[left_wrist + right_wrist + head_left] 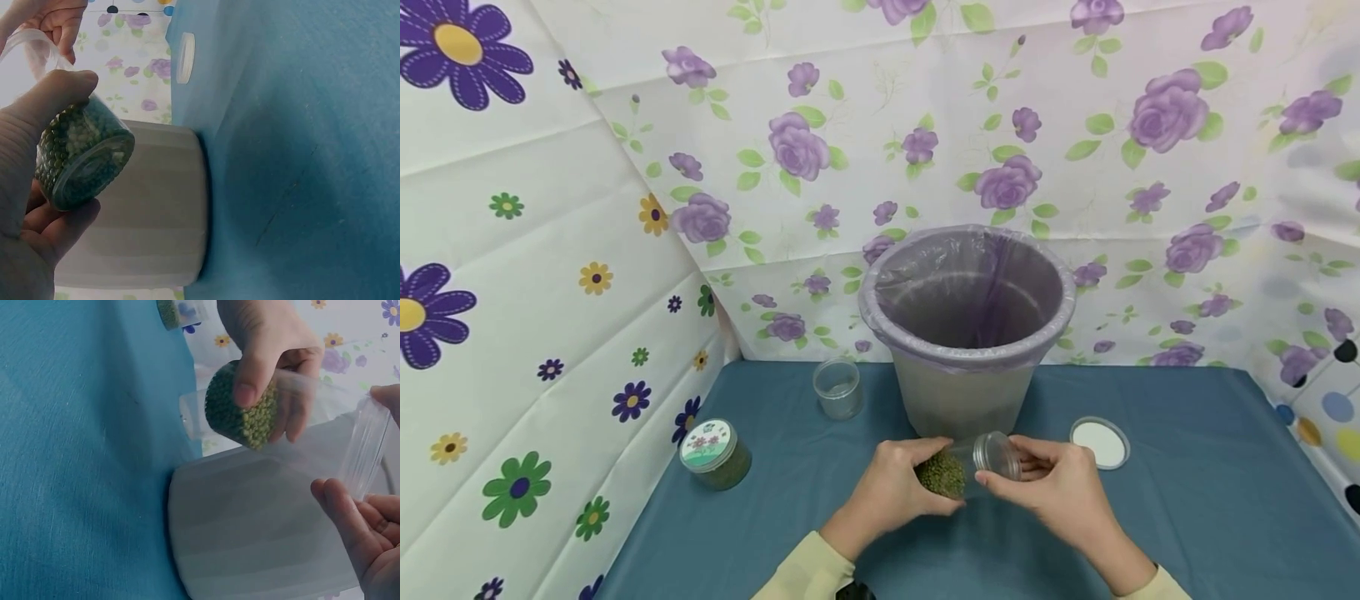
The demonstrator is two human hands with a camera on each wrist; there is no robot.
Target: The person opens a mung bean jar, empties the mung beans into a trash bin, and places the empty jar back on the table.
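A clear plastic jar of small green beans, like mung beans, is tilted on its side above the table, in front of the bin. My left hand grips its base, thumb and fingers on opposite sides, where the beans are gathered. At the other end, my right hand pinches the threaded rim between thumb and fingers. The right wrist view shows the clear stretch of wall between both hands. From the left wrist, the rounded base faces the camera.
Behind the hands stands a grey bin with a purple bag liner. A clear jar stands left of it; a white round lid lies to the right. Farther left is a lidded jar with greenish contents. Blue cloth covers the table.
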